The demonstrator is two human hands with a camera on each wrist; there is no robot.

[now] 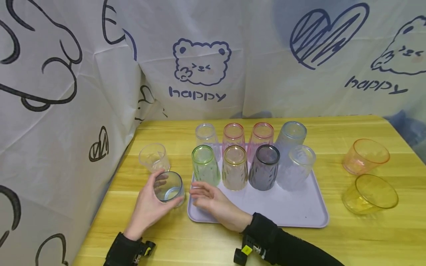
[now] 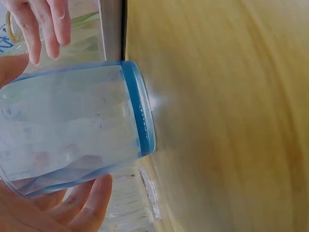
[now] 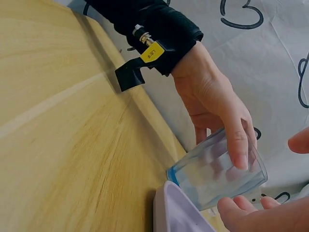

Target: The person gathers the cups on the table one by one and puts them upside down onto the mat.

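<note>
A clear, blue-tinted glass [image 1: 169,187] stands mouth up left of the tray, its base close to the wood in the left wrist view. My left hand [image 1: 150,207] grips it, thumb on the near side and fingers round the far side. My right hand [image 1: 217,205] hovers over the tray's left part with fingers loosely extended and nothing in them. Its fingertips point at the blue-tinted glass [image 3: 219,169], a short gap away. Right behind the right hand, an upside-down green glass [image 1: 205,166] stands on the lilac tray [image 1: 266,212].
Upside-down glasses fill the tray's rear in two rows, among them a yellowish glass [image 1: 235,168] and a dark grey glass [image 1: 264,168]. A clear glass [image 1: 154,157] stands behind my left hand. An orange glass [image 1: 365,157] and a yellow glass [image 1: 370,194] stand at the right.
</note>
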